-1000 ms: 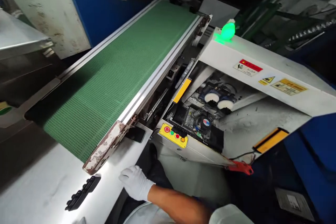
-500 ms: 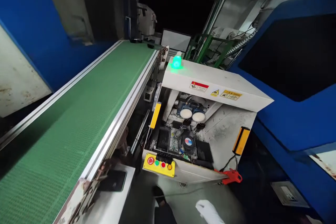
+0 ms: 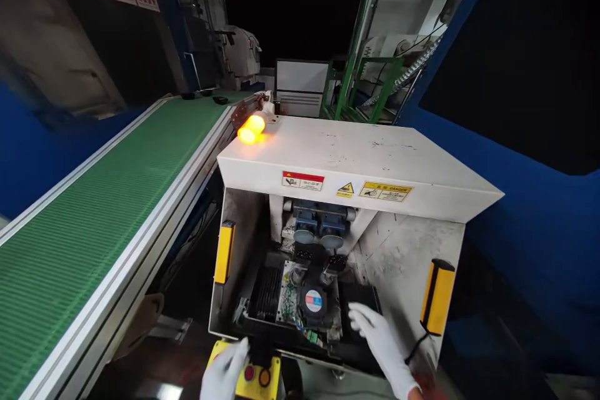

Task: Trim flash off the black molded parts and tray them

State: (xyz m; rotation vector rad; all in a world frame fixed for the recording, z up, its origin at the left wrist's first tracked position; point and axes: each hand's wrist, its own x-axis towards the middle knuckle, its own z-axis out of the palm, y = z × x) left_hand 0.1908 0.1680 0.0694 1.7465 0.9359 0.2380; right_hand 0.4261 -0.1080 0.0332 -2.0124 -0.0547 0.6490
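Note:
My left hand point(image 3: 225, 372), in a white glove, is over the left part of the yellow button panel point(image 3: 276, 378); its fingers are partly apart, and whether it touches a button is unclear. My right hand point(image 3: 375, 331), also gloved in white, reaches over the front edge of the white machine point(image 3: 375, 150). Its fingers are loosely extended beside the round black part with a red and blue label point(image 3: 313, 300), with nothing visible in them. Two round blue-grey heads point(image 3: 319, 237) sit further back inside the machine.
A green conveyor belt point(image 3: 107, 200) with a metal rail runs along the left, carrying small black pieces point(image 3: 220, 100) at its far end. Yellow bars point(image 3: 225, 252) flank the machine opening. A lamp point(image 3: 250, 129) glows orange on the machine. Blue machinery point(image 3: 492, 200) stands at right.
The machine now appears closer. My right hand has moved up into its opening, and my left hand has come into view at the button panel. The lamp has turned from green to orange.

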